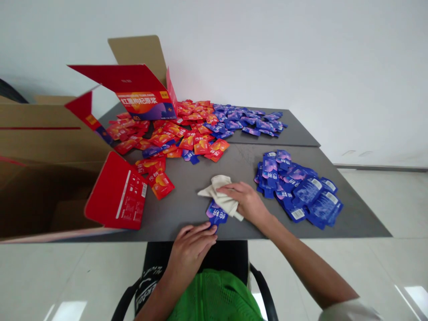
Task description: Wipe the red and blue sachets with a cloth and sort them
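A blue sachet (pixel 217 214) lies flat near the table's front edge. My left hand (pixel 194 243) rests its fingertips on the sachet's narrow near end, the fingers close together. My right hand (pixel 245 200) has its fingers closed on a cream cloth (pixel 222 191), which covers the sachet's far end. To the right is a pile of blue sachets (pixel 296 187). Farther back, red-orange sachets (pixel 187 129) are heaped beside more blue ones (pixel 249 119).
An open red carton (pixel 143 104) stands at the back left. A large open cardboard box (pixel 50 178) is at the left, with a red flap (pixel 117 194) over the grey table (pixel 187 174). A chair armrest (pixel 264 290) is below the table edge.
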